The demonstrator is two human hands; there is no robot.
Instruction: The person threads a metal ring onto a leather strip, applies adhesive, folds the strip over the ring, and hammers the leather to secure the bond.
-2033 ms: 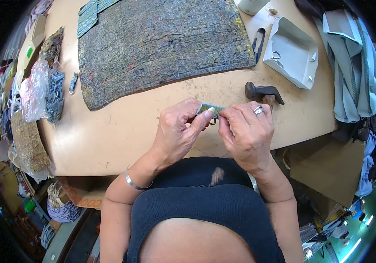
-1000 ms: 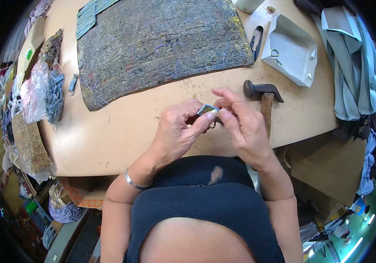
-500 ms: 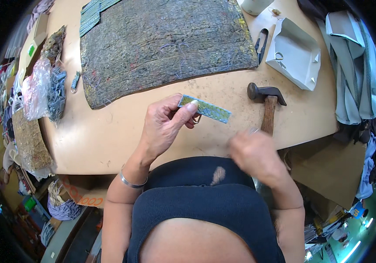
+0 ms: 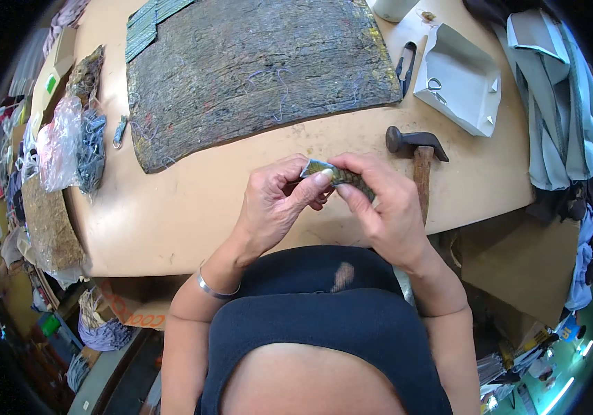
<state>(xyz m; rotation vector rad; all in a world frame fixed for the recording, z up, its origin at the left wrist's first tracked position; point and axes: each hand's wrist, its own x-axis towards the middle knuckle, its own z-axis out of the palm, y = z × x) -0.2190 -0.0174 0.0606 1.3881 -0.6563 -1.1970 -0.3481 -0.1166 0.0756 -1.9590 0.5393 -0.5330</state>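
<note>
Between both hands, just above the table's near edge, is a short woven strip (image 4: 318, 166) in green and blue. My left hand (image 4: 279, 197) pinches its left end between thumb and fingers. My right hand (image 4: 383, 204) grips the other end, thumb below and index finger over the top, so much of the strip is covered. The metal ring by my left fingers is hidden now. Beyond my right hand a hammer (image 4: 422, 166) with a dark head and wooden handle lies on the table. A small strip with a metal ring (image 4: 120, 131) lies at the left.
A worn, thread-strewn board (image 4: 255, 76) covers the far table, with woven blue-green pieces (image 4: 142, 34) on its corner. At the right are dark snips (image 4: 405, 66), an open white box (image 4: 459, 83) holding metal rings, and grey straps (image 4: 552, 104). Plastic bags (image 4: 61, 149) sit left.
My right hand has moved left and up from near the hammer handle and taken hold of the strip's right end. My left hand has shifted slightly right with the strip.
</note>
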